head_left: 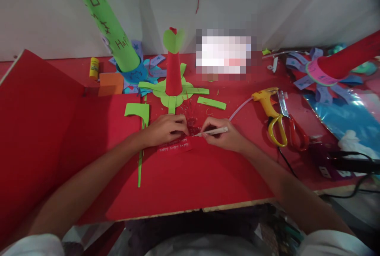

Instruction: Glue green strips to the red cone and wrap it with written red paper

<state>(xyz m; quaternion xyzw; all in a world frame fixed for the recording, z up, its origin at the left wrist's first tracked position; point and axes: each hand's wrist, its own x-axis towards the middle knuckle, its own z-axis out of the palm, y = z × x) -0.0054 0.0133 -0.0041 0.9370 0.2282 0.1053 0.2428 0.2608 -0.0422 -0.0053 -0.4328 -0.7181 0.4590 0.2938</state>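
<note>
Pinched in the fingers of my right hand (222, 135) is a slim white pen (218, 131), its tip pointing left and down onto red paper. Beside it, my left hand (168, 129) has bent fingers pressed on the top of a small red paper strip (175, 147), holding it against the larger red sheet (190, 177). Rows of pale handwriting run across the strip; part of it is hidden under my left hand. Behind my hands stands a red paper cone (173, 76) on a green scalloped base, with a green heart-like shape near its top.
Green paper offcuts (138, 110) lie left of my hands, a green strip (211, 103) behind them. At right are a yellow glue gun (267, 102) and red-and-yellow scissors (297, 133). Decorated green (120, 46) and red (350, 58) paper tubes stand farther back. A glue stick (94, 68) is back left.
</note>
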